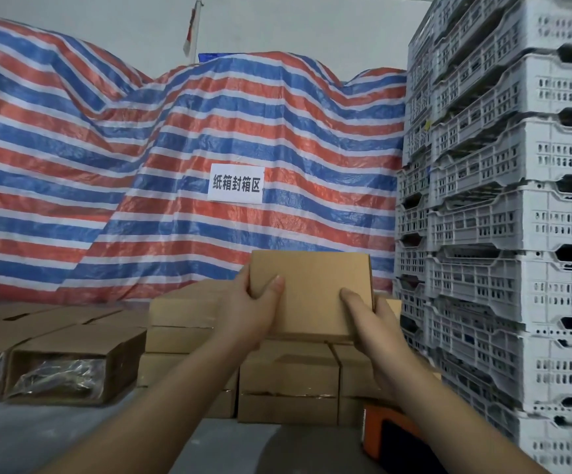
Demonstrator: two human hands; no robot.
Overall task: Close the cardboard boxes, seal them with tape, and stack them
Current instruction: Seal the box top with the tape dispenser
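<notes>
I hold a closed flat brown cardboard box [312, 289] in the air with both hands, its broad face tilted toward me. My left hand [250, 313] grips its left edge, thumb on the face. On the other side my right hand [370, 326] grips the lower right corner, thumb across the face and fingers behind. Just below and behind the held box stands a stack of closed cardboard boxes [288, 381] on the floor. An orange tape dispenser [387, 432] lies on the floor beneath my right forearm, partly hidden.
Open-ended boxes [72, 367] with plastic-wrapped contents lie in rows at the left. A tall stack of white plastic crates [503, 234] fills the right side. A red, white and blue striped tarp [141, 165] with a white paper sign [236, 183] covers goods behind. Grey floor [72, 439] lies in front.
</notes>
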